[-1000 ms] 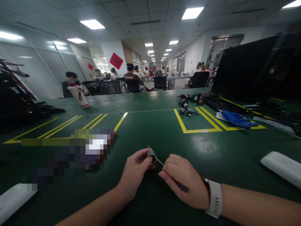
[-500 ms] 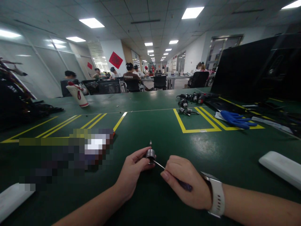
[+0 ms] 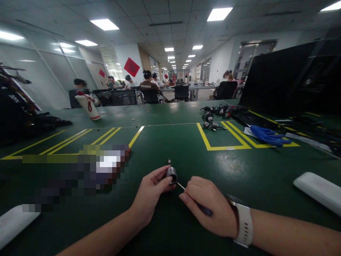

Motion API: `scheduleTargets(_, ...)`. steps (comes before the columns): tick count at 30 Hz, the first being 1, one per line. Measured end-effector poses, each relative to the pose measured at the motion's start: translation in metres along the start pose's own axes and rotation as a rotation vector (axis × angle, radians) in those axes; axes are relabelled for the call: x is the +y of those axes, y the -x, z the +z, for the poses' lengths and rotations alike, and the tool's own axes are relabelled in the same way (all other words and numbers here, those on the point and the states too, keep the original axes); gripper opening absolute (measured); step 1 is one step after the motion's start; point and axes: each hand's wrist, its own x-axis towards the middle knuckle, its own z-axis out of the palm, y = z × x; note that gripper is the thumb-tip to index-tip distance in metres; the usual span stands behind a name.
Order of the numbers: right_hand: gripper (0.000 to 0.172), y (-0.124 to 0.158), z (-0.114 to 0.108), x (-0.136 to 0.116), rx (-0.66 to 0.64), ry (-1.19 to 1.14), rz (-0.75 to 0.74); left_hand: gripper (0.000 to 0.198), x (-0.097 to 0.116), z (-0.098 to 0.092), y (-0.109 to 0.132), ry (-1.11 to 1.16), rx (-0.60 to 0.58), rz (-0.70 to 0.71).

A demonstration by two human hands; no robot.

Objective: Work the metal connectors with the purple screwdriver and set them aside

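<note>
My left hand (image 3: 150, 193) pinches a small grey metal cylinder (image 3: 172, 173) with a thin shaft sticking up from its top, held just above the green table (image 3: 186, 153). My right hand (image 3: 207, 208), with a white watch on its wrist, is closed round a thin screwdriver (image 3: 194, 201) with a dark handle. The screwdriver's tip meets the underside of the cylinder. The two hands sit close together at the table's near middle.
Several similar small metal parts (image 3: 213, 115) lie at the far end of a yellow-taped box. A blue glove (image 3: 269, 135) lies right of them, beside a large black case (image 3: 287, 78). White pads (image 3: 317, 190) flank me. A white bottle (image 3: 89, 106) stands far left. People sit at distant desks.
The cylinder has been turned slightly in my left fingers, so its shaft now points up. Both hands stay in nearly the same place.
</note>
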Motion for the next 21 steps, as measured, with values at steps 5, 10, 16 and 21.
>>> scheduleTargets(5,0.024,0.0003,-0.0001,0.0004,0.003,0.012,0.001,0.036,-0.0007,-0.0008,-0.0005,-0.004,0.003,0.008)
scheduleTargets(10,0.023,0.0014,0.0006,0.0007,-0.010,0.013,-0.030,0.031,-0.0012,-0.0011,-0.0022,-0.002,0.025,-0.012)
scheduleTargets(16,0.023,0.0019,0.0026,0.0010,0.017,0.038,-0.043,0.037,-0.0032,-0.0029,-0.0033,0.023,0.010,-0.007)
scheduleTargets(21,0.024,0.0026,0.0026,0.0028,0.025,0.038,-0.032,0.037,-0.0041,-0.0039,-0.0035,0.005,-0.003,0.003)
